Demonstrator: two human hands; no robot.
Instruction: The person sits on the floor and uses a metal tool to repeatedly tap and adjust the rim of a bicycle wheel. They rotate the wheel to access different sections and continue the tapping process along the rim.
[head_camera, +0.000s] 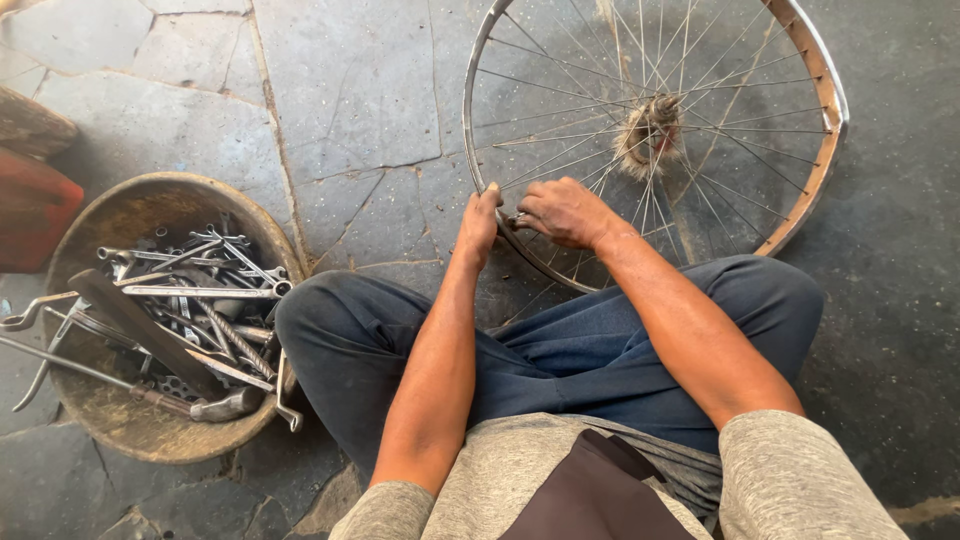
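Steel rim of the bare bicycle wheel (800, 190) is clamped in the left hand (478, 222) while the right hand (565, 212) pinches something small at the spokes (580, 150), so one slip probably skins knuckles.

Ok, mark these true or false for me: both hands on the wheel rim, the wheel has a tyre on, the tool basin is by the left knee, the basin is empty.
1. Both the left hand and right hand are at the rim of the wheel: true.
2. The wheel wears a tyre: false, the rim is bare.
3. The basin sits by the left knee: true.
4. The basin is empty: false, it holds spanners and other tools.
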